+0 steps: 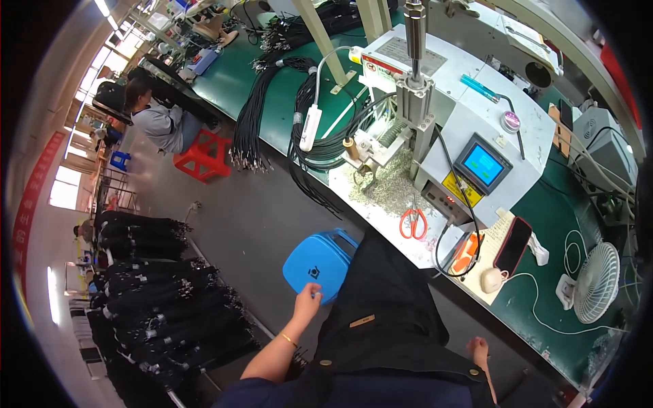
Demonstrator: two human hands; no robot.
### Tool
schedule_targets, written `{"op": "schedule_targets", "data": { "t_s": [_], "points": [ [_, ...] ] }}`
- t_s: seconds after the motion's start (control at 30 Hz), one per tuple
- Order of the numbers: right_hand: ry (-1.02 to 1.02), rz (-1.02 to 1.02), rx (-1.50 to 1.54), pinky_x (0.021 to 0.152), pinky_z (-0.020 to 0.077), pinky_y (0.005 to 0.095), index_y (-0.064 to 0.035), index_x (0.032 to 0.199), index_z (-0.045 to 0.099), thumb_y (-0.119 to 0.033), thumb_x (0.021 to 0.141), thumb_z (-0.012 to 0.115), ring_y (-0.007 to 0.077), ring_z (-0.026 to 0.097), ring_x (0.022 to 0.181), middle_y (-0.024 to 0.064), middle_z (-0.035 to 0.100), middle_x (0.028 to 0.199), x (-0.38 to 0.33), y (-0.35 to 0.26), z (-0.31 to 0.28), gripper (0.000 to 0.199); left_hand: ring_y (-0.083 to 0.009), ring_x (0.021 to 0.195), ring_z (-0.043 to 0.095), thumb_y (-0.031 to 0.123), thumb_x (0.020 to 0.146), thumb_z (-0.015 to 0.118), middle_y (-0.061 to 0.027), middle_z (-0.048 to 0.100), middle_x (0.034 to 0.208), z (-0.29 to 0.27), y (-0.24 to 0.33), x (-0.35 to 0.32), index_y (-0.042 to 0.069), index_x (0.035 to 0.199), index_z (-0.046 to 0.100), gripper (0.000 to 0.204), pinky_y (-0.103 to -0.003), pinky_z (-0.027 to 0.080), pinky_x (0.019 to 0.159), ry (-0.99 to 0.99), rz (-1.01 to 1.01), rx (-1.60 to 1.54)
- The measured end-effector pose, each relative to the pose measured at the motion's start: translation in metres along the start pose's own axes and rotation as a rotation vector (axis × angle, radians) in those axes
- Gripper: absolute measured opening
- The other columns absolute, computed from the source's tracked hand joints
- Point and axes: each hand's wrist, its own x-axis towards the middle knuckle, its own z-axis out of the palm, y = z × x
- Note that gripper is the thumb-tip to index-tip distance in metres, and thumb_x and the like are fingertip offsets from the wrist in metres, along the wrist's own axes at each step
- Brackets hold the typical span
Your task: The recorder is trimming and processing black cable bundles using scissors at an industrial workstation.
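stool [317,264], blue, stands just below the frame's centre; left hand [309,299], loosely curled, overlaps its lower edge; right hand [479,349], lower right, half curled; cannot tell if either holds anything.

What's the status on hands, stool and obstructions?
Left hand half-curled at blue stool, contact unclear. Right hand low, nothing visibly held. Black cables overhang green workbench.

Scissors [413,217] on workbench [527,316], stool [316,262] to their left
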Motion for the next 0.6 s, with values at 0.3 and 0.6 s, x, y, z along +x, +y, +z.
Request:
{"op": "schedule_targets", "data": {
  "t_s": [0.3,0.6],
  "points": [
    [-0.264,-0.159,0.370,0.049,0.0472,0.0337,-0.0060,0.094,0.055,-0.024,0.091,0.046,0.0197,0.061,0.063,0.0123,0.060,0.078,0.063,0.169,0.088,0.020,-0.0353,0.089,0.060,0.021,0.077,0.060,-0.0166,0.064,0.090,-0.050,0.003,0.189,0.006,0.099,0.057,0.027,-0.042,0.048,0.078,-0.092,0.056,0.526],
    [0.005,-0.191,0.666,0.051,0.0474,0.0347,-0.0054,0.094,0.056,-0.023,0.091,0.046,0.0205,0.061,0.064,0.0133,0.060,0.079,0.042,0.113,0.412,0.021,-0.0327,0.081,0.063,0.027,0.078,0.053,-0.0200,0.063,0.085,-0.117,-0.031,0.409,0.001,0.085,0.064,0.029,-0.042,0.051,0.073,-0.852,0.048,1.172]
  ]
}}
